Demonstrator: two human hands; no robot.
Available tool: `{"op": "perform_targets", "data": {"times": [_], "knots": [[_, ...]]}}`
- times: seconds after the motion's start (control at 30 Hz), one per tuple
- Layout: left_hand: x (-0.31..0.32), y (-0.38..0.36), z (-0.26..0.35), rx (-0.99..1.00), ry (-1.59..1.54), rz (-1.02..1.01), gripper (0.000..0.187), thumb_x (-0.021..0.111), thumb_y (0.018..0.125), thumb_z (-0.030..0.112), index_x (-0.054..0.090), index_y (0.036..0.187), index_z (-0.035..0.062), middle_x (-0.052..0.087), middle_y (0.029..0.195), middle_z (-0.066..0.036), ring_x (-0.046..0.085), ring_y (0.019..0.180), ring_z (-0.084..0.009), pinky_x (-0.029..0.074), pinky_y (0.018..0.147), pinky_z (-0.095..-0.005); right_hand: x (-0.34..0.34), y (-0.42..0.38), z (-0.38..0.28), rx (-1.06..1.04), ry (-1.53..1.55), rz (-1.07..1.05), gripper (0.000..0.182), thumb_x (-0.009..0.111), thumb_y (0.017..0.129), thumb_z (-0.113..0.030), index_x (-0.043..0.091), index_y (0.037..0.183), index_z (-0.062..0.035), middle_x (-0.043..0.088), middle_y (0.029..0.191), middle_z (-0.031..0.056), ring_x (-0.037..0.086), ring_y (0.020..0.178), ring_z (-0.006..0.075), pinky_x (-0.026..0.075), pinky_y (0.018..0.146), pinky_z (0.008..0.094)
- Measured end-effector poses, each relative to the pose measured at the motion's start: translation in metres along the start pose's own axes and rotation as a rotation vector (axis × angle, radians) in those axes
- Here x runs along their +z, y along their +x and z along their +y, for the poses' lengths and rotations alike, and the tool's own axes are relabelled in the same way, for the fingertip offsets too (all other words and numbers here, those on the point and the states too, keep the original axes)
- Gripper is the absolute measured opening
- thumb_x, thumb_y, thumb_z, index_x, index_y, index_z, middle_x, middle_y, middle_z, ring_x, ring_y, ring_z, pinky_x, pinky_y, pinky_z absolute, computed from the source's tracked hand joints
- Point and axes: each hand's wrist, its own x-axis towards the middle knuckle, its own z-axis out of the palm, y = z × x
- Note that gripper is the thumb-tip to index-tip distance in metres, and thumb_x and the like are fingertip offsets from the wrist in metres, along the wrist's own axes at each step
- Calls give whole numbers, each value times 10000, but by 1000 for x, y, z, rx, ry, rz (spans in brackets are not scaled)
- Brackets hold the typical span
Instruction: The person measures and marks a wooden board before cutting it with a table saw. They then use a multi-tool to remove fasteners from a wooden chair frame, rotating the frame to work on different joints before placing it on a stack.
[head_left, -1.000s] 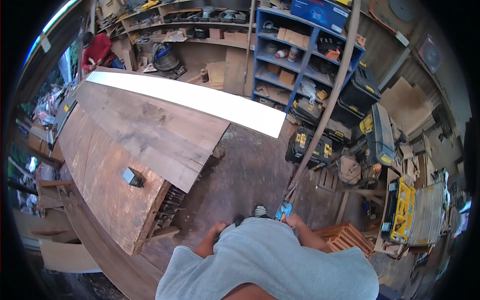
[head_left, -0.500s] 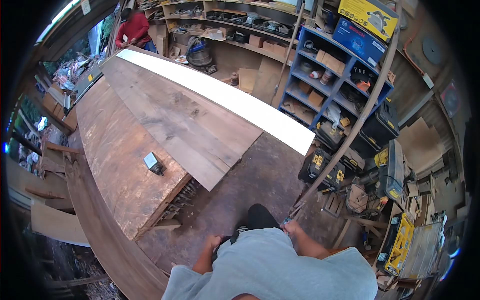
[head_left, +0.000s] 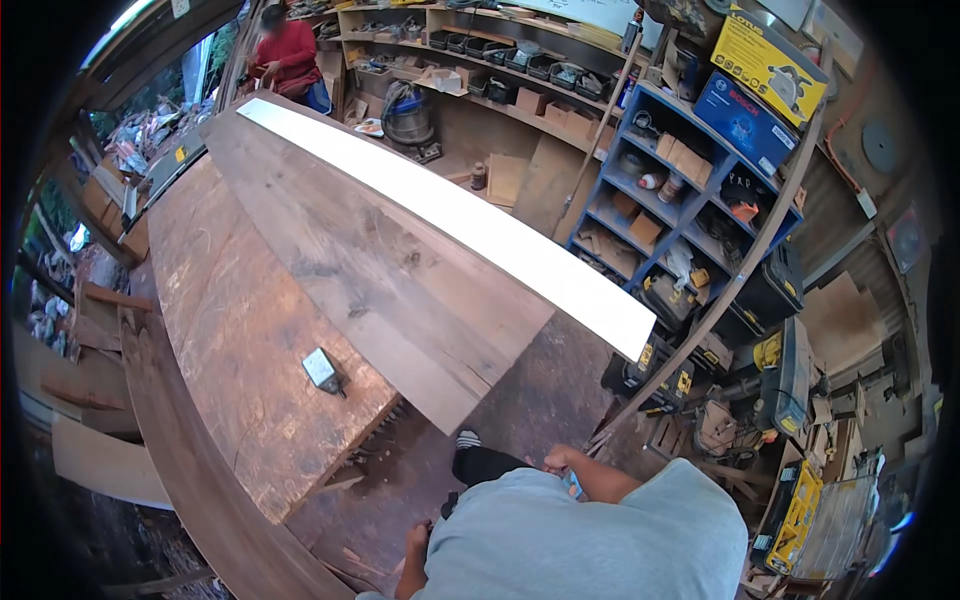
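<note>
My left hand (head_left: 418, 540) hangs low by my left side, its fingers curled; what it holds, if anything, is hidden. In front of my waist, my right hand (head_left: 562, 458) is closed, with a small bluish thing (head_left: 573, 486) just below it that I cannot make out. Ahead of both hands, a wide wooden board (head_left: 400, 270) lies on a worn workbench (head_left: 235, 300) and juts past its near end. A long bright white strip (head_left: 470, 220) runs along the board's right side. On the bench stands a small dark object with a pale top (head_left: 320, 370).
A person in a red top (head_left: 290, 65) is at the bench's far end. On the right stand a blue shelf unit (head_left: 640, 210) and a leaning pole (head_left: 720, 290). Tool cases (head_left: 775, 350) crowd the right side. A long plank (head_left: 190, 440) lies left of the bench.
My view has moved closer to the board's near end, and one foot now shows ahead of me. My right hand has come in toward my waist. The other person's hands are raised higher.
</note>
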Motion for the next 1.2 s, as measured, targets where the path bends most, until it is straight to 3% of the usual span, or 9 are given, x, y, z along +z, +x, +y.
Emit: {"op": "perform_targets", "data": {"times": [0.13,0.3,0.4,0.53,0.67,1.03,1.07,1.13,1.2], "knots": [[-18,28,22,-17,9,-61,361,599,891,230,699,1110,-39,704,926,-132,643,804,-206,485,675,-347,-30,25,-56,-21,131,-120,328,810,736,-363,648,596,-113,586,621,-7,510,557,138,406,513,354],[-58,68,33,-177,-113,2,410,597,916,300,661,1179,-8,716,976,-119,655,816,-196,467,645,-336,-43,12,-125,-79,139,-129,356,826,755,-382,640,618,-112,595,655,-20,531,588,155,434,549,354],[-94,60,42,-206,-26,19,428,557,946,366,638,1267,95,708,1068,-62,633,885,-198,466,748,-376,-24,7,-147,-50,84,-144,316,800,790,-400,697,699,-115,640,709,-36,569,664,141,477,615,337],[-134,37,24,-225,-68,106,422,566,934,358,650,1187,30,706,1073,-124,667,833,-227,473,636,-375,13,27,-144,-10,164,-199,288,765,824,-425,761,823,-137,679,799,-40,595,741,146,517,678,353],[-187,21,-10,-178,40,59,405,557,922,359,672,1117,23,708,1001,-150,675,809,-260,486,645,-404,36,16,-153,-29,141,-181,337,782,820,-396,652,669,-124,595,663,-7,540,586,160,468,561,345],[-417,112,-159,325,581,34,412,534,891,362,732,927,3,712,801,-223,698,741,-353,520,668,-485,284,-88,-231,-9,93,157,291,666,854,-330,766,815,-60,732,814,75,690,760,214,531,635,408],[-415,80,-118,161,268,163,468,548,893,408,713,1018,-12,712,930,-237,690,881,-367,514,781,-480,301,-89,-234,-68,-12,203,301,652,856,-315,766,846,-36,735,818,102,699,762,223,536,639,399],[-435,73,-77,141,232,160,531,563,900,474,706,1118,12,696,1089,-252,664,1049,-387,494,899,-460,344,-29,-207,-204,-154,304,332,624,858,-283,768,909,12,741,826,156,716,766,241,546,648,382],[-443,65,-55,102,188,193,543,587,886,491,706,1169,43,677,1212,-203,625,1158,-367,477,979,-435,346,-69,-255,-203,1,275,269,622,871,-224,753,848,9,710,764,128,680,693,214,518,595,347]]}}
